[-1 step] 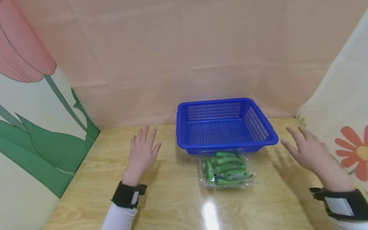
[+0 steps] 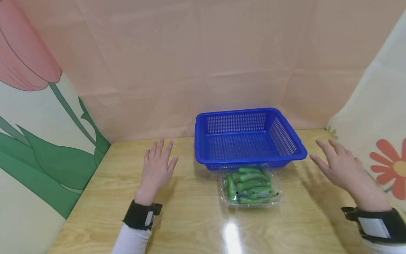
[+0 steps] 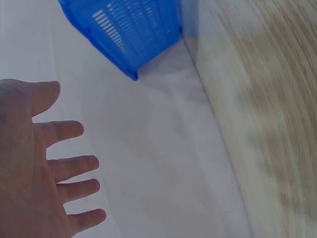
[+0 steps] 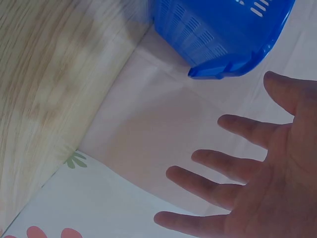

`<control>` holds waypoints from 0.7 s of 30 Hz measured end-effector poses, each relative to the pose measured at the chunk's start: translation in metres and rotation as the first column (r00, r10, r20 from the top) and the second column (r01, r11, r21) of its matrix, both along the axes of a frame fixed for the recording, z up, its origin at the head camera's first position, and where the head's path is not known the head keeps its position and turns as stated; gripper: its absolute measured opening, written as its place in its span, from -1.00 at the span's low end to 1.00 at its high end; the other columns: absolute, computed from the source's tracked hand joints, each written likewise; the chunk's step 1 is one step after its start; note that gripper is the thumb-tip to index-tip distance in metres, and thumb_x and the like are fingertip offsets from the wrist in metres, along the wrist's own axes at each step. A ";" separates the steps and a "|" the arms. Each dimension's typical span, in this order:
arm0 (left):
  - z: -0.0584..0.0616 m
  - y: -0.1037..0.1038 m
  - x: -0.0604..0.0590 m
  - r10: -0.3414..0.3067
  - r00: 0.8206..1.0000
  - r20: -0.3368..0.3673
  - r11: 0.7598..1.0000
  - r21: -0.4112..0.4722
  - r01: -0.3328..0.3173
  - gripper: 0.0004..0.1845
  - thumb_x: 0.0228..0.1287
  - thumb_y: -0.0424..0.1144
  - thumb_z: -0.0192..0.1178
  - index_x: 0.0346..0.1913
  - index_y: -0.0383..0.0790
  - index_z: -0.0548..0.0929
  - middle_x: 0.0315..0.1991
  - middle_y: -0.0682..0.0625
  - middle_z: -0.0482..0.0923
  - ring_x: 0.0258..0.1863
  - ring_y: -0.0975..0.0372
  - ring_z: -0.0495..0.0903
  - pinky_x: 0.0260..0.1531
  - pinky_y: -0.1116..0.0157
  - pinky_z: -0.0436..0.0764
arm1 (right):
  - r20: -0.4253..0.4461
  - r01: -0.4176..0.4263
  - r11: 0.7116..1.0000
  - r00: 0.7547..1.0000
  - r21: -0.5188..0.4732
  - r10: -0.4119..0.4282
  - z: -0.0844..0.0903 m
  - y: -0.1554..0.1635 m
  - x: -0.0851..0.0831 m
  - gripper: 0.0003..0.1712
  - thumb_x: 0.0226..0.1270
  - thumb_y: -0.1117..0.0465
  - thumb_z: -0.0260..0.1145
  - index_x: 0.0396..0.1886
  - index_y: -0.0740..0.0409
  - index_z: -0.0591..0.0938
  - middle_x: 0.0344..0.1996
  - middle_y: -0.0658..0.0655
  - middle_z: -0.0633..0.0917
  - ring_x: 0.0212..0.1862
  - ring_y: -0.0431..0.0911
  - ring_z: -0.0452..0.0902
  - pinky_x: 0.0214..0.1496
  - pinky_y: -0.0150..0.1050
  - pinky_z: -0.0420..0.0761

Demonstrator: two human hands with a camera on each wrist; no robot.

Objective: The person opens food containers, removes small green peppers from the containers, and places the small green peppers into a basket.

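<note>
A blue plastic basket (image 2: 250,162) with slotted sides stands near the back of the table, nothing in it. Right in front of its near side lies a clear plastic pack (image 2: 277,201) of several green peppers (image 2: 253,185). My left hand (image 2: 155,173) hovers left of both, fingers extended, holding nothing. On the basket's other side, my right hand (image 2: 344,167) is spread with slightly bent fingers and also holds nothing. In each wrist view the palm is bare, and part of the basket (image 3: 131,34) shows apart from the fingers.
The wooden table (image 2: 190,225) runs under everything, with a bright reflection near its front. A pinkish cloth (image 2: 203,70) hangs behind the basket. Flower-printed cloths border the left (image 2: 41,148) and right (image 2: 364,116) sides. Both wrists wear black straps.
</note>
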State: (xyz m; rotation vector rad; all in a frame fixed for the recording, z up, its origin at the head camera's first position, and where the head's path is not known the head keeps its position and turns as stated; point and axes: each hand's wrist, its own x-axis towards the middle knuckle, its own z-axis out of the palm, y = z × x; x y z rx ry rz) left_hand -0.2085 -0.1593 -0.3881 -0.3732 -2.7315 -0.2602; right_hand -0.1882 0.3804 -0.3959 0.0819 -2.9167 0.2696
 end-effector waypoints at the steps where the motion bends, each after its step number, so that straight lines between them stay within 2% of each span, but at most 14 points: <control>1: 0.000 0.000 0.000 0.000 1.000 0.003 1.000 0.002 0.000 -0.39 0.44 0.09 -0.13 0.45 -0.04 0.16 0.46 -0.23 0.07 0.44 -0.13 0.02 0.38 -0.19 0.07 | -0.002 -0.001 1.000 1.000 0.000 0.001 0.001 0.000 0.000 -0.20 0.44 -0.21 -0.08 0.51 0.04 -0.01 0.35 0.57 0.05 0.11 0.63 0.08 -0.08 0.63 0.13; 9: -0.001 -0.001 0.001 0.000 1.000 0.011 1.000 0.004 0.000 -0.38 0.43 0.10 -0.12 0.45 -0.05 0.16 0.46 -0.23 0.05 0.44 -0.13 0.01 0.38 -0.19 0.06 | 0.003 -0.011 1.000 1.000 0.001 0.011 0.003 -0.001 0.003 -0.20 0.44 -0.20 -0.06 0.50 0.07 -0.01 0.35 0.59 0.05 0.11 0.64 0.08 -0.06 0.62 0.14; 12: -0.003 -0.001 0.002 -0.002 1.000 -0.007 1.000 -0.009 0.002 -0.38 0.42 0.09 -0.09 0.44 -0.07 0.18 0.44 -0.25 0.10 0.43 -0.15 0.05 0.36 -0.20 0.10 | -0.003 -0.016 1.000 1.000 0.009 0.016 0.002 -0.002 0.004 -0.20 0.44 -0.19 -0.05 0.50 0.10 0.00 0.34 0.60 0.06 0.11 0.64 0.09 -0.06 0.61 0.16; 18: -0.004 0.002 0.003 -0.027 1.000 -0.013 0.999 -0.022 0.027 -0.37 0.41 0.09 -0.05 0.44 -0.08 0.18 0.42 -0.25 0.13 0.43 -0.14 0.06 0.35 -0.20 0.13 | -0.098 -0.042 0.999 0.994 0.015 0.043 0.001 -0.009 0.006 -0.26 0.44 -0.11 0.02 0.43 0.23 0.15 0.26 0.61 0.21 0.14 0.56 0.17 0.03 0.54 0.22; 21: -0.004 0.006 0.002 -0.052 0.998 -0.042 0.997 -0.051 0.050 -0.35 0.38 0.06 0.02 0.43 -0.12 0.20 0.40 -0.23 0.20 0.40 -0.12 0.13 0.33 -0.16 0.20 | -0.151 -0.017 1.000 0.988 0.003 0.017 0.003 -0.016 0.008 -0.31 0.43 -0.08 0.06 0.33 0.32 0.27 0.15 0.60 0.33 0.09 0.51 0.26 -0.02 0.48 0.30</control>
